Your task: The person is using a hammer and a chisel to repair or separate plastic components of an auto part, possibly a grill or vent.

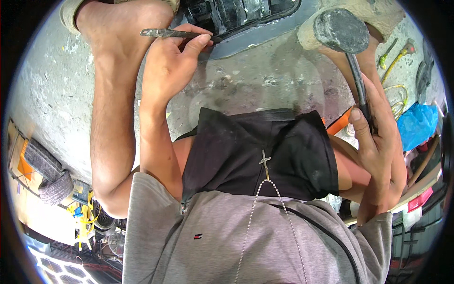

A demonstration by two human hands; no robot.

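Observation:
My left hand (172, 61) is closed round a narrow, worn metal chisel-like bar (156, 32). Its far end points right and meets the edge of a grey panel (279, 29) on the floor. Set into that panel is a dark, ribbed recess (227, 13), cut off by the top of the view. On the right, a mallet (341, 31) with a broad, scuffed dark head is held up by its black handle, around which my right hand (378, 125) is wrapped. The mallet head is apart from the bar and hides part of my right foot.
Yellow cord and hand tools (399, 59) lie on the stained concrete floor (246, 80) at the right, near a blue plastic bag (417, 124). An orange object (338, 122) sits by my right thigh. Tyres (47, 165) and yellow straps (84, 218) are at the left.

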